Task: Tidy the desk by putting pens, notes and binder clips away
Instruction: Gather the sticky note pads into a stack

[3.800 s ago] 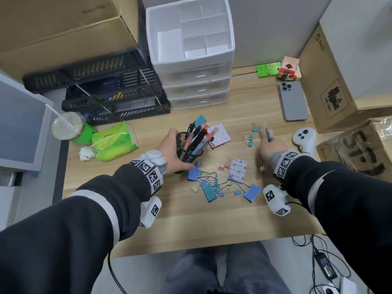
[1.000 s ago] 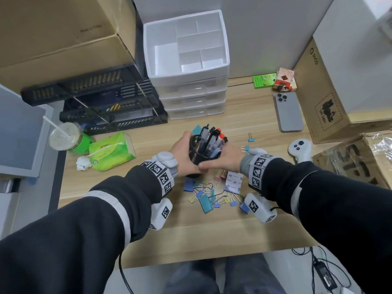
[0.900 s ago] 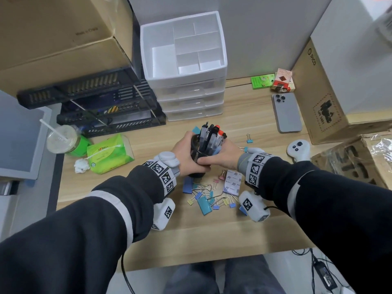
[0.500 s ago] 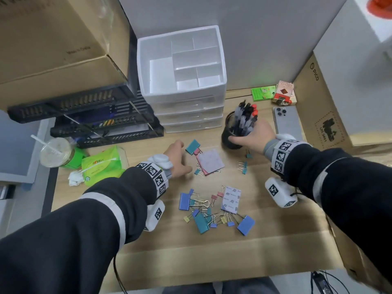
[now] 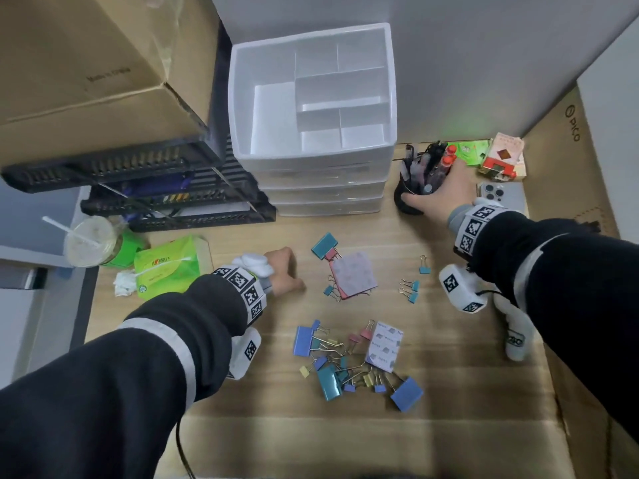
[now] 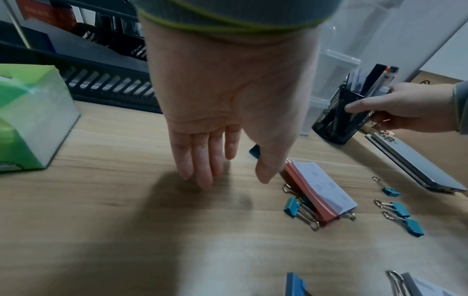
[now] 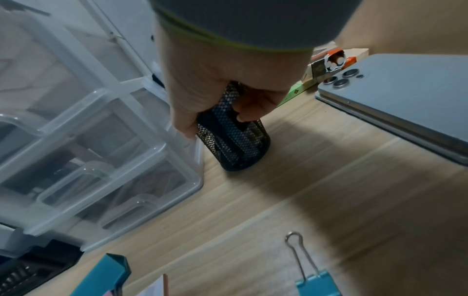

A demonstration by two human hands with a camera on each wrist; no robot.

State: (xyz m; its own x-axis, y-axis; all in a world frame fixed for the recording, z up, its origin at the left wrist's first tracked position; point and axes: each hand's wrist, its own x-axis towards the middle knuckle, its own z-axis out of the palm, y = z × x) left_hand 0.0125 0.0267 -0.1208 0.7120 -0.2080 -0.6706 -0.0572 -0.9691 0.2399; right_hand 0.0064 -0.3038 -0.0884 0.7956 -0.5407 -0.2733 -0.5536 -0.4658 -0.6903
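Note:
My right hand (image 5: 427,197) grips a black mesh pen cup (image 5: 409,202) full of pens, which stands on the desk beside the white drawer unit (image 5: 321,188). In the right wrist view my fingers curl round the pen cup (image 7: 235,144). My left hand (image 5: 285,271) rests on the desk with straight fingers (image 6: 202,160) and holds nothing. To its right lies a stack of pink and white notes (image 5: 352,274) with teal binder clips around it. A pile of coloured binder clips (image 5: 332,361) and a small printed note pad (image 5: 385,345) lie nearer to me.
A grey phone (image 5: 501,197) and small packets (image 5: 505,157) lie right of the cup. Black trays (image 5: 155,188), a green tissue pack (image 5: 169,267) and a drink cup (image 5: 90,242) stand at the left. Cardboard boxes flank the desk. A white controller (image 5: 515,333) lies under my right arm.
My right hand has carried the pen cup from the desk's middle to the back right, beside the drawers. My left hand has let go of the cup and now rests flat.

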